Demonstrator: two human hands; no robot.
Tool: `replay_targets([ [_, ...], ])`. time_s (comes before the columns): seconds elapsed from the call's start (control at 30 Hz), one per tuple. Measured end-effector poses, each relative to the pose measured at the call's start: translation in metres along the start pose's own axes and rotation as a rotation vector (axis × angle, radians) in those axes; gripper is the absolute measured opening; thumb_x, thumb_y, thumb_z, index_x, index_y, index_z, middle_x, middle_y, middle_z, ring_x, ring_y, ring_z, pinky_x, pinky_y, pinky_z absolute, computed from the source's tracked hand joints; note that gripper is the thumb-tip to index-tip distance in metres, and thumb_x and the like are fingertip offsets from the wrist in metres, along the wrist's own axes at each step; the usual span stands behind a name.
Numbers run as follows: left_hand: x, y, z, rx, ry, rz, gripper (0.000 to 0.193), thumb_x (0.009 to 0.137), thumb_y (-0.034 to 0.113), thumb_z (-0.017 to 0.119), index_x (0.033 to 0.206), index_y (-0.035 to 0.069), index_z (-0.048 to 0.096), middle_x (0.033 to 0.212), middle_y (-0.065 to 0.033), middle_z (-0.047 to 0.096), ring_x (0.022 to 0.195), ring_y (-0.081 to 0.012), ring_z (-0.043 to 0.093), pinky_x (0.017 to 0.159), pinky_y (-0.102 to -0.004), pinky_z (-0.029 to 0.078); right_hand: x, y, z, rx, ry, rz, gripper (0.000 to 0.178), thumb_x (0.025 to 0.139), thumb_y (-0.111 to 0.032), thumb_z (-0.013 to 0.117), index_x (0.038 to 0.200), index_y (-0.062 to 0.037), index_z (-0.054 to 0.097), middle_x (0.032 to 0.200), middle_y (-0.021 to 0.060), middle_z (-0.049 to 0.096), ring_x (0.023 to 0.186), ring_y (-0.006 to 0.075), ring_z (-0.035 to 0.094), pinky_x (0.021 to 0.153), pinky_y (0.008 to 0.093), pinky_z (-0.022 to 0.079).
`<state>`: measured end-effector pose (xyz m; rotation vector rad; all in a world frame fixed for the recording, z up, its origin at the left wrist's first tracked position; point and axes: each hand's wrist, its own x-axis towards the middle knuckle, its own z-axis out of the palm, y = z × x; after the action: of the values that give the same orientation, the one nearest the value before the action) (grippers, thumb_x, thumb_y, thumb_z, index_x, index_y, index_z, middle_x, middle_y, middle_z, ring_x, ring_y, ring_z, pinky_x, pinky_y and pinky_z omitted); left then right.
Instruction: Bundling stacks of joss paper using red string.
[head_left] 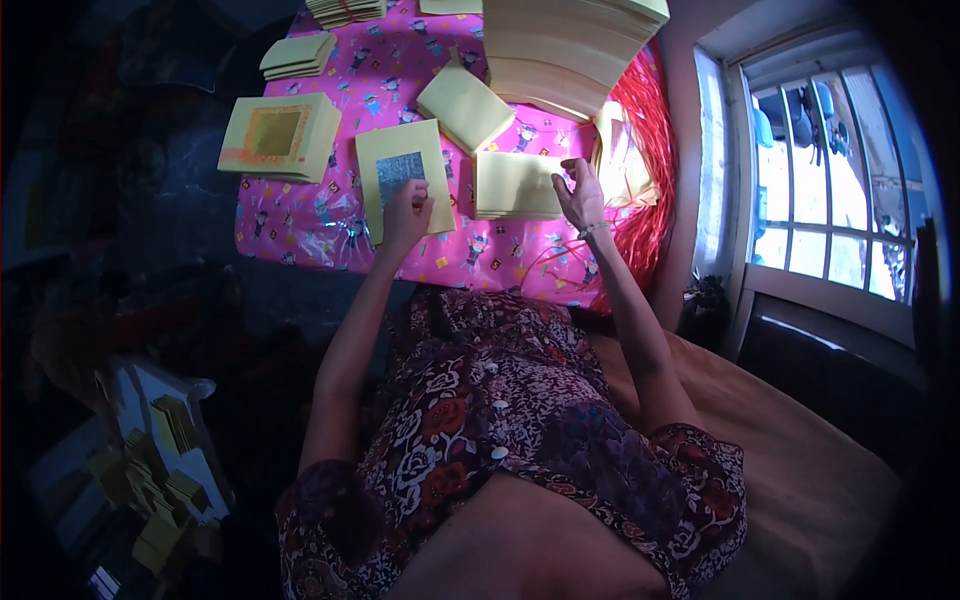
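Note:
My left hand (410, 208) is closed, its fingers curled over a pale yellow paper sheet (437, 170) with a silver foil square (398, 166) at its middle. Whether a small thing sits in those fingers is hidden. To the right, my right hand (580, 196) is at the right end of a low stack of plain yellow paper (515, 184). Its thumb and fingers are apart and nothing shows between them. A bracelet circles that wrist. Just behind, a second yellow stack (465, 107) lies at an angle.
A pink patterned plastic cover (300, 225) lies over the table. At left sits a paper stack with an orange-bordered gold square (276, 136). A tall paper pile (565, 50) stands at the back, with red plastic strands (640, 240) hanging beside it. A barred window (830, 180) is at right.

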<state>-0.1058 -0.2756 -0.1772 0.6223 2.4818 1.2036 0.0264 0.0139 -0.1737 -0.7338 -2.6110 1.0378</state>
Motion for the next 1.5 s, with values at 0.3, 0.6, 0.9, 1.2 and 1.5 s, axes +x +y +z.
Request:
replay_targets([
  [0.3, -0.036, -0.01, -0.052, 0.34, -0.056, 0.17, 0.047, 0.066, 0.023, 0.076, 0.103, 0.006, 0.055, 0.1, -0.012, 0.051, 0.1, -0.0318, 0.051, 0.086, -0.0424, 0.043, -0.013, -0.102, 0.066, -0.207, -0.468, -0.511, 0.036, 0.069, -0.025, 0.072, 0.099, -0.0117, 0.055, 0.096, 0.0073, 0.054, 0.094, 0.0271, 0.053, 0.077, 0.0397, 0.047],
  [0.6, -0.04, -0.031, -0.05, 0.434, -0.098, 0.197, 0.051, 0.061, 0.028, 0.079, 0.104, 0.011, 0.058, 0.103, -0.0069, 0.05, 0.1, -0.0283, 0.049, 0.087, -0.0406, 0.042, -0.023, -0.12, 0.119, -0.439, -0.629, -0.704, 0.049, 0.065, -0.032, 0.076, 0.102, -0.0095, 0.054, 0.099, 0.0055, 0.052, 0.098, 0.0236, 0.052, 0.084, 0.0365, 0.043],
  [0.9, -0.02, -0.055, -0.06, 0.187, -0.178, 0.222, 0.039, 0.057, 0.031, 0.082, 0.088, 0.013, 0.068, 0.093, -0.0028, 0.054, 0.094, -0.0238, 0.053, 0.085, -0.038, 0.044, 0.003, -0.111, 0.117, -0.178, -0.751, -0.62, 0.022, 0.074, -0.029, 0.068, 0.083, -0.0092, 0.064, 0.09, 0.0083, 0.059, 0.088, 0.0278, 0.059, 0.076, 0.0381, 0.05],
  [1.2, -0.014, -0.056, -0.062, 0.068, -0.242, 0.116, 0.037, 0.058, 0.034, 0.083, 0.084, 0.012, 0.07, 0.091, -0.0037, 0.055, 0.091, -0.022, 0.057, 0.083, -0.0351, 0.046, 0.008, -0.111, 0.119, -0.205, -0.797, -0.596, 0.018, 0.077, -0.029, 0.065, 0.082, -0.0112, 0.066, 0.089, 0.0066, 0.061, 0.086, 0.0258, 0.061, 0.075, 0.0376, 0.05],
  [1.5, -0.012, -0.057, -0.064, 0.095, -0.255, 0.116, 0.035, 0.06, 0.032, 0.083, 0.085, 0.013, 0.07, 0.091, -0.0048, 0.056, 0.091, -0.0226, 0.057, 0.083, -0.0353, 0.046, 0.014, -0.114, 0.118, -0.254, -0.85, -0.614, 0.022, 0.08, -0.033, 0.062, 0.085, -0.0119, 0.066, 0.093, 0.0071, 0.062, 0.088, 0.025, 0.062, 0.077, 0.0371, 0.05],
])
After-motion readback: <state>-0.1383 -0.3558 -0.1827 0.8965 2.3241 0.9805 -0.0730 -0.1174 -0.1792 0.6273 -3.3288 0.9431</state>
